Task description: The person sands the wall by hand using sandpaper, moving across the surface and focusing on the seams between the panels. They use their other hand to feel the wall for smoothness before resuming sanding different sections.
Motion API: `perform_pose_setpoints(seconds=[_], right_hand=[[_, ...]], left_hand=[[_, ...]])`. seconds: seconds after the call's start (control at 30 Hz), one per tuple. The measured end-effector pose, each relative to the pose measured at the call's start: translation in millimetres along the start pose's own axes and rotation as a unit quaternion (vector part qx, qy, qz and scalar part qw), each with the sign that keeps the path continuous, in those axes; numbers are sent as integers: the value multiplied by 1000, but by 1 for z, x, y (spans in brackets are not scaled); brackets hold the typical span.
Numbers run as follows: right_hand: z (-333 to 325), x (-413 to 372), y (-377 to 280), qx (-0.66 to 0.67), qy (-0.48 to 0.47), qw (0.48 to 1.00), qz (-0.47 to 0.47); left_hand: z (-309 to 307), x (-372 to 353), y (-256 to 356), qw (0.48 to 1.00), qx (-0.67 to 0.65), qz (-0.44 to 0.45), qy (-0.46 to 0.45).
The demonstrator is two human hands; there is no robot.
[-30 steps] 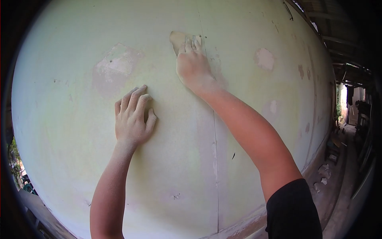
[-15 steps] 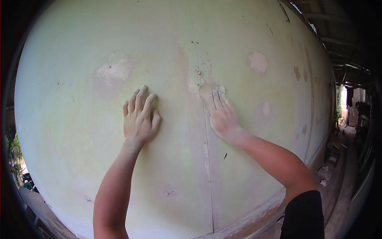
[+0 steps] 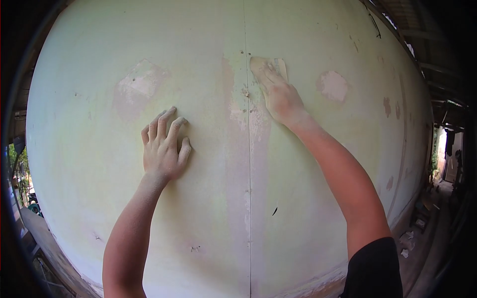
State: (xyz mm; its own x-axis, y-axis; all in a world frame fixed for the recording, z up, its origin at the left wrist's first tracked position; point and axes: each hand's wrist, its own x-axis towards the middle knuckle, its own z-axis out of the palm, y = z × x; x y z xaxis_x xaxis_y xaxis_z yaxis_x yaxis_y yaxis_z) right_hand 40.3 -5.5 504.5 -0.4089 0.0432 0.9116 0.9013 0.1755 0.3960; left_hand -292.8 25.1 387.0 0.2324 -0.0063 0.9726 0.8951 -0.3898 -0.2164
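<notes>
A pale green wall [image 3: 198, 208] with a vertical seam [image 3: 249, 164] fills most of the view. Against it, just right of the seam and high up, my right hand [image 3: 281, 97] presses a tan sheet of sandpaper [image 3: 281, 68]. The fingers lie over the sheet and cover part of it; its printed right side shows. My left hand [image 3: 164, 146] rests on the wall left of the seam, fingers spread and slightly bent, holding nothing. Both hands look dusty.
Pinkish-white filler patches sit on the wall at left [image 3: 141, 82] and right [image 3: 334, 86]. Small screw heads dot the seam. A cluttered walkway [image 3: 422, 243] runs along the right. A ledge [image 3: 47, 238] is at lower left.
My right hand has slid upward along the seam with the sandpaper. My left hand stays on the wall at nearly the same spot; the view has shifted a little.
</notes>
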Motion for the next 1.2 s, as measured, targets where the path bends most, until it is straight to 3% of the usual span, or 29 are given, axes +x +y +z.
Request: perform_pose_setpoints(seconds=[0.07,0.13,0.2,0.27,0.33,0.37,0.43,0.57,0.77,0.87,0.93,1.03,1.2], right_hand=[[-4,-51,-18,5,-21,1000,-15],[-3,-94,-27,-131,-57,983,-119],[-4,-98,-33,-141,-59,983,-102],[-6,-84,-39,-156,-55,982,-95],[-13,-48,-44,-123,-91,988,26],[-10,-31,-37,-125,-91,988,28],[-5,6,-17,-75,-16,995,62],[1,22,-11,-93,-6,993,78],[-10,-71,-30,-90,-80,992,-30],[-15,-51,-36,-140,-95,985,-27],[-24,3,-38,-99,-112,984,96],[-27,56,-17,-64,-57,987,135],[-26,-8,-19,-36,-100,993,52]], left_hand=[[4,5,9,1000,19,-10,-7],[8,12,21,999,27,-23,-16],[12,22,32,999,36,-12,13],[13,26,39,998,45,-29,-15],[14,29,41,998,57,-29,-26],[14,29,40,998,56,-27,-25],[14,28,38,999,46,-10,-16],[14,29,39,999,39,-15,-26],[16,26,40,999,33,-16,-6],[14,26,37,1000,24,-18,-3],[13,25,39,998,43,-22,-29],[13,23,38,1000,21,-12,-16],[13,21,40,1000,17,-9,-19]])
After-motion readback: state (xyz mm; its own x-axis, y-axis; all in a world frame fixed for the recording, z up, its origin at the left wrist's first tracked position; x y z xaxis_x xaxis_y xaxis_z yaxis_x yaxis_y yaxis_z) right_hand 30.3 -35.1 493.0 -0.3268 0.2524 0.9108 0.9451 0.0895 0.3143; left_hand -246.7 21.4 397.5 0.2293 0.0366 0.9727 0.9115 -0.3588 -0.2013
